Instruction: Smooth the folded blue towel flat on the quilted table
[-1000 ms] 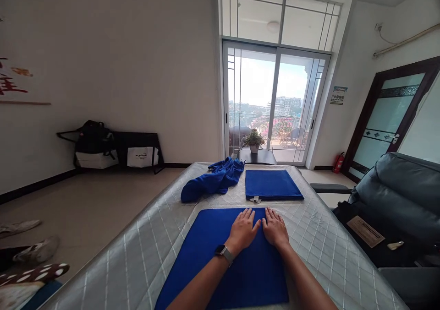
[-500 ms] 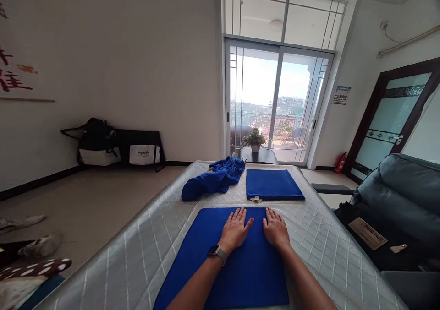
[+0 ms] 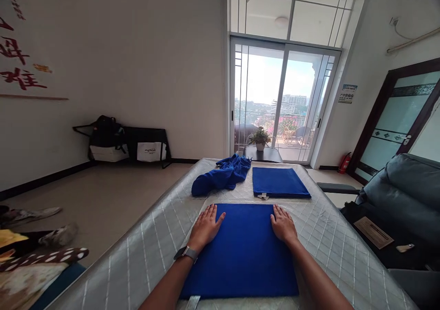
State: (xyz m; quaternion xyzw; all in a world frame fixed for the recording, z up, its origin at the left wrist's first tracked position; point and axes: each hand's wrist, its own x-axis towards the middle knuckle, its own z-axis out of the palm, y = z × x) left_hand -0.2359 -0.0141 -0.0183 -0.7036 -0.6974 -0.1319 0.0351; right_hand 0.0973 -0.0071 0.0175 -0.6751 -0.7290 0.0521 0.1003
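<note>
A flat blue cloth [image 3: 244,255] lies on the silver quilted mattress [image 3: 137,241], with a white tag at its near left edge. My left hand [image 3: 206,225], below a wrist watch, rests palm down on the cloth's far left corner, fingers stretched. On the far right corner my right hand [image 3: 283,224] lies flat with its fingers extended. Beyond them sit a folded blue cloth [image 3: 280,182] with a white tag, at the right, and a crumpled blue cloth [image 3: 223,175], at the left.
A potted plant [image 3: 260,138] stands on a small dark table [image 3: 271,155] past the mattress's far end. A dark armchair [image 3: 409,186] is at the right. Another person's shoes [image 3: 62,236] and patterned fabric show at the lower left.
My left hand has moved left to the cloth's far left corner, while my right hand is slightly farther right. The near edge and its tag now show. The view has shifted slightly.
</note>
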